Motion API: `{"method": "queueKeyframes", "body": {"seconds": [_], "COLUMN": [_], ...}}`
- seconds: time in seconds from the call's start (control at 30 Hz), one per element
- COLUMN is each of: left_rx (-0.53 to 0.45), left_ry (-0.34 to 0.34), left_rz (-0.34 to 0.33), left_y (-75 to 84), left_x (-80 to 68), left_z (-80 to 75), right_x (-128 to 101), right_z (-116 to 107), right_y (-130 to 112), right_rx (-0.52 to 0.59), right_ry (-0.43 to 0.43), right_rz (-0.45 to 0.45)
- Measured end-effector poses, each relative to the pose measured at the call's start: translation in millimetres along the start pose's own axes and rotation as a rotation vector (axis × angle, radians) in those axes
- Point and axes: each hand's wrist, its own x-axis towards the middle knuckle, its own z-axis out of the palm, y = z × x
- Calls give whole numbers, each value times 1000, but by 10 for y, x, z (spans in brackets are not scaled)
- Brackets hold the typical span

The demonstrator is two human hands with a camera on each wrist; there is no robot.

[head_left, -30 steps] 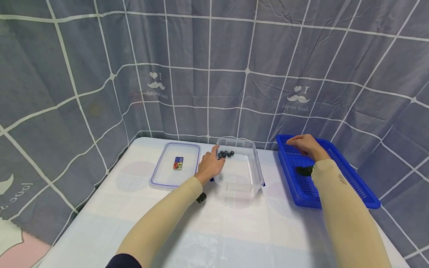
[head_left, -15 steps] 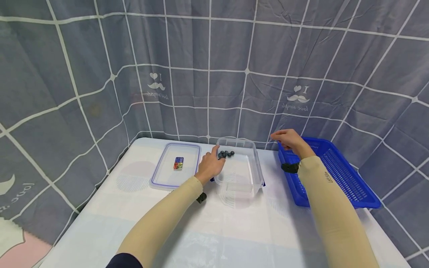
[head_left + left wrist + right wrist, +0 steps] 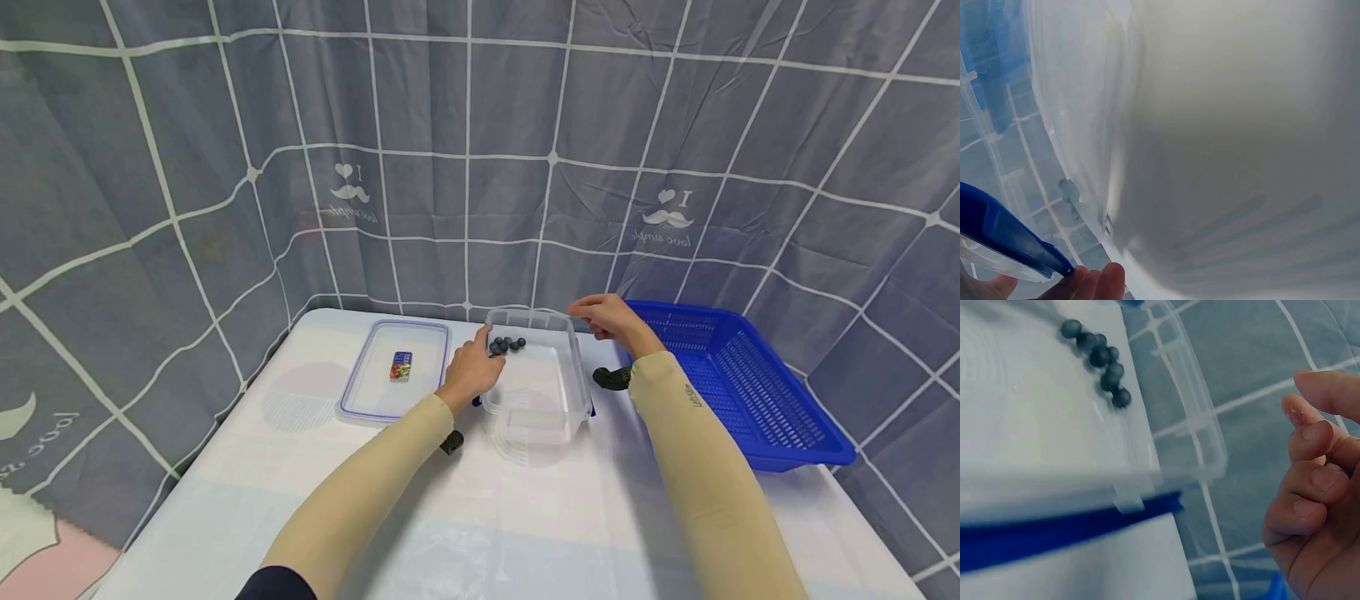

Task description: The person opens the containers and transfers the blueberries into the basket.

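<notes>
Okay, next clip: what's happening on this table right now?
A person steadies a clear plastic container with the left hand on its left rim. A small cluster of dark berries sits in its far end. The right hand, fingers curled, hovers by the container's far right corner; whether it holds anything cannot be told. The container's lid lies to the left, and a blue basket stands to the right.

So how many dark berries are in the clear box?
6, as far as the right wrist view shows: the berries sit in one touching cluster at the far end of the clear box; others may be hidden.
</notes>
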Motion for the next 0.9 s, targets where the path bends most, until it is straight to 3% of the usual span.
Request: {"method": "queueKeyframes", "body": {"seconds": [0.6,0.9], "left_rx": [66,77], "left_ry": [-45,-36], "left_rz": [-16,-20], "left_y": [50,49], "left_x": [-90,-100], "left_z": [-13,-2], "right_x": [267,333], "right_z": [635,871], "right_y": [-4,92], "right_rx": [89,113], "right_ry": [-43,33], "right_rz": [36,50]}}
